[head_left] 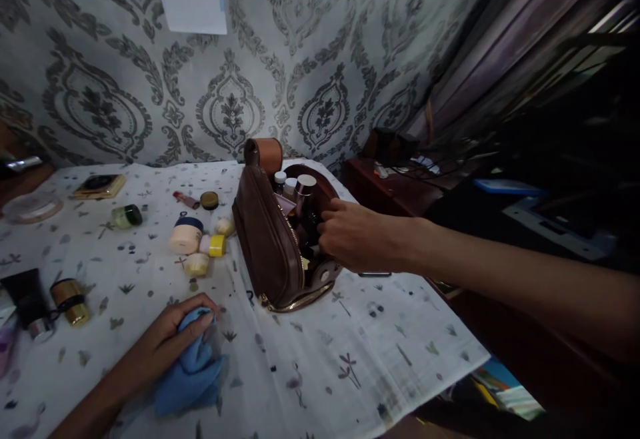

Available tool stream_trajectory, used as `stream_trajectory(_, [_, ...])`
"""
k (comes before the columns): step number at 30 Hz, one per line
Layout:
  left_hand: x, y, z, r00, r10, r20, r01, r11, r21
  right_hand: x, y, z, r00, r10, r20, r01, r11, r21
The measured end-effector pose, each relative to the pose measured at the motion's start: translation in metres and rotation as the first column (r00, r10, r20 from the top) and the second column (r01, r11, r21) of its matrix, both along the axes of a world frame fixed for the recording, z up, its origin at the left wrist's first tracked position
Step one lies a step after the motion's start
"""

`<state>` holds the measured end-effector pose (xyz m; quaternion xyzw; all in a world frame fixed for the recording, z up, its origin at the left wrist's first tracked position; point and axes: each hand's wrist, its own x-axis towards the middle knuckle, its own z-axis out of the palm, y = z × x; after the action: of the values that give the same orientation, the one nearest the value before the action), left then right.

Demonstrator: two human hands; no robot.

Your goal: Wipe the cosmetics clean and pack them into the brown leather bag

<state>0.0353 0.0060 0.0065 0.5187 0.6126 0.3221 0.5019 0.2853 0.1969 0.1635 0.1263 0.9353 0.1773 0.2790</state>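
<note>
Gripping a blue cloth [193,382] between thumb and fingers of the left hand [161,337], at the near side of the patterned tablecloth [420,332], in front and left of the open brown bag [265,232] standing on it. Holding the right hand [345,236] at the right of the bag's mouth with fingers curled and tips partly hidden, leaving it impossible to tell whether gripping anything. Showing bottles [304,192] inside the bag and, left of it, a cream jar [186,238], a green jar [123,217] and a black tube [26,300].
</note>
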Motion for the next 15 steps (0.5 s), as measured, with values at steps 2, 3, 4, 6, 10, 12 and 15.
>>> stream_trajectory(2, [0.0, 0.0, 0.001, 1.0, 0.001, -0.003, -0.001, 1.0, -0.006, -0.003, 0.0, 0.0, 0.998, -0.006, 0.055, 0.005, 1.0, 0.01])
stream_trajectory(3, [0.0, 0.0, 0.001, 1.0, 0.002, 0.002, -0.002, 1.0, -0.017, -0.004, -0.001, -0.001, 0.997, -0.013, 0.072, 0.012, 1.0, 0.014])
stream_trajectory(4, [0.0, 0.0, 0.001, 1.0, 0.002, 0.011, -0.002, 0.999, -0.032, -0.005, -0.001, -0.001, 0.996, -0.021, 0.082, 0.02, 1.0, 0.013])
stream_trajectory(6, [0.001, 0.0, 0.001, 1.0, 0.005, 0.03, -0.004, 0.998, -0.057, -0.004, -0.002, -0.003, 0.996, -0.031, 0.088, 0.031, 1.0, 0.006])
stream_trajectory(10, [0.002, 0.001, 0.003, 0.999, -0.01, 0.048, 0.012, 0.999, -0.037, 0.002, 0.0, -0.008, 0.999, 0.011, 0.04, -0.011, 1.0, 0.001])
stream_trajectory(12, [0.002, 0.001, 0.004, 0.999, -0.014, 0.05, 0.015, 1.0, -0.025, 0.005, 0.003, -0.01, 0.999, 0.045, -0.011, -0.045, 0.999, 0.0])
stream_trajectory(15, [0.003, 0.0, 0.005, 0.998, -0.006, 0.06, 0.007, 1.0, -0.024, 0.008, 0.006, -0.013, 0.994, 0.069, -0.082, -0.071, 0.997, -0.018])
